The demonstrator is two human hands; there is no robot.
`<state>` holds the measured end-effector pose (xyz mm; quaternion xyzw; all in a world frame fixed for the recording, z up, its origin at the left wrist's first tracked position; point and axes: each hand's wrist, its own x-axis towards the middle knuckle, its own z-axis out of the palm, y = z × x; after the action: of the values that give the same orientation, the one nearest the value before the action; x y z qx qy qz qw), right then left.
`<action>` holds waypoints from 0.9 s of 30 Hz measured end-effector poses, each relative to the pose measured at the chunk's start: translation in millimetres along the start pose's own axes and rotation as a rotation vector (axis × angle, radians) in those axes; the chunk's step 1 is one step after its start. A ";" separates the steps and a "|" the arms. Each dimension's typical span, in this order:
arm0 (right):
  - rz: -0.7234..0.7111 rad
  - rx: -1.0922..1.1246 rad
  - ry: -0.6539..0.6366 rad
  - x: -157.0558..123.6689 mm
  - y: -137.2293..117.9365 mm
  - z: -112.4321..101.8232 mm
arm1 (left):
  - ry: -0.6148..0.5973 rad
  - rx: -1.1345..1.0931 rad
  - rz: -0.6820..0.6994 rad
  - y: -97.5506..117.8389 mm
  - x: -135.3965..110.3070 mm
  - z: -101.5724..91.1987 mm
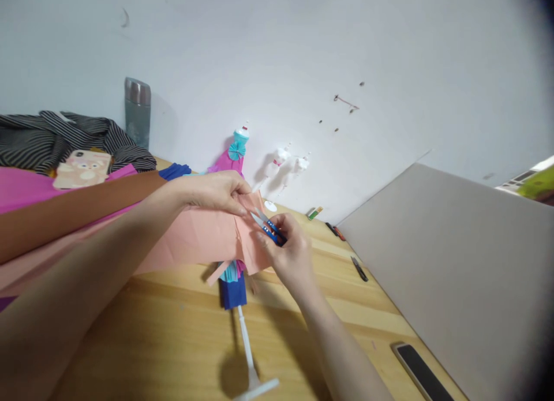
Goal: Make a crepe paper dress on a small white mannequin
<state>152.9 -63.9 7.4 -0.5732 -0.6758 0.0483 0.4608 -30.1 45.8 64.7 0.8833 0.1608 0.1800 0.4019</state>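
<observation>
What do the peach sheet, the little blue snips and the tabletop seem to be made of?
Peach sheet: probably matte paper, going by its creases and straight edges; thin fabric is possible. 
Snips: pale, smooth blades, likely steel; glossy blue handles, metal or plastic. 
Tabletop: wood or wood-look laminate, slightly shiny, with grain-like bands.

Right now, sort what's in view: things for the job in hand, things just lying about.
Job in hand:
- peach paper, in the left hand
- blue-handled snips, in the right hand
- probably the blue-skirted stand, partly hidden by the paper

Lying about, seemingly:
- flask
- striped cloth
- cartoon-cased phone
- dark-screened phone
</observation>
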 end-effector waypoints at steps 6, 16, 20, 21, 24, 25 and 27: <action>0.157 0.350 -0.104 5.6 0.0 -2.1 | -0.022 -0.059 -0.041 -7.6 -1.1 -4.2; 0.336 0.633 0.142 16.5 1.7 -29.7 | 0.096 0.049 -0.150 -11.3 -11.6 -22.2; 0.339 0.658 0.234 20.1 2.2 -41.8 | 0.143 0.015 -0.191 -8.7 -20.8 -30.6; 0.337 0.659 0.249 20.7 1.9 -44.0 | 0.171 0.013 -0.208 -7.5 -23.7 -32.3; 0.338 0.660 0.290 21.5 0.6 -48.1 | 0.259 -0.027 -0.250 -3.3 -32.7 -36.7; 0.339 0.658 0.301 21.4 0.2 -49.0 | 0.280 -0.043 -0.259 -1.7 -35.5 -37.9; 0.339 0.649 0.307 21.1 -0.1 -50.5 | 0.314 -0.050 -0.275 1.9 -40.3 -39.9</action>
<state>188.8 -70.0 48.2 -0.5018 -0.4443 0.2488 0.6992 -83.2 53.3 83.0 0.8038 0.3358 0.2630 0.4146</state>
